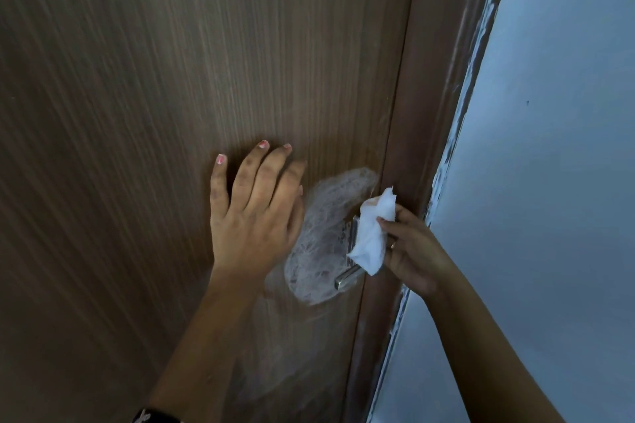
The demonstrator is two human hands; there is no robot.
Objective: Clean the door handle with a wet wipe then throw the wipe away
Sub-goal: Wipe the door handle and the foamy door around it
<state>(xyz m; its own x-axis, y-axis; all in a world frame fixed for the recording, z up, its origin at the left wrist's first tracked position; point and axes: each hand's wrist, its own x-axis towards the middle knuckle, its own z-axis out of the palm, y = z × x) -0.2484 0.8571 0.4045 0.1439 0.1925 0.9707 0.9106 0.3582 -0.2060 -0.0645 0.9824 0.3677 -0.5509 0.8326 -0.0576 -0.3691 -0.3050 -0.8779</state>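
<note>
A metal door handle (347, 276) sticks out from the brown wooden door (154, 96) near its right edge. Most of the handle is hidden behind a white wet wipe (372, 233). My right hand (410, 251) pinches the crumpled wipe and presses it against the handle. My left hand (256, 206) lies flat on the door just left of the handle, fingers spread and holding nothing. A whitish, smeared patch (319, 233) covers the door surface around the handle.
The brown door frame (422, 113) runs along the door's right side. Beyond it is a pale blue wall (549, 182), with chipped white paint along the frame's edge. A dark wristband (154, 417) shows on my left forearm.
</note>
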